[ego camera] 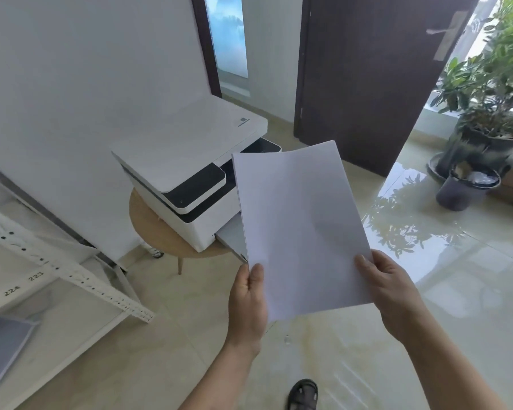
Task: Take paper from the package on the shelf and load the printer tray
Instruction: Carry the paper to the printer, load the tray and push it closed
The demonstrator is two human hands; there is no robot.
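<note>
A stack of white paper (299, 226) is held up in front of me by both hands at its near corners. My left hand (248, 303) grips the near left corner, thumb on top. My right hand (388, 294) grips the near right corner. Behind the paper, a white and black printer (187, 161) sits on a small round wooden table (154, 229). Its tray (231, 241) sticks out at the front, mostly hidden by the sheets. A grey paper package (3, 347) lies on the white metal shelf (71, 273) at the lower left.
A dark brown door (367, 72) stands open behind the printer. A large potted plant (492, 108) and a dark bin (465, 187) stand at the right on the glossy tile floor. My sandalled foot (304, 395) shows at the bottom.
</note>
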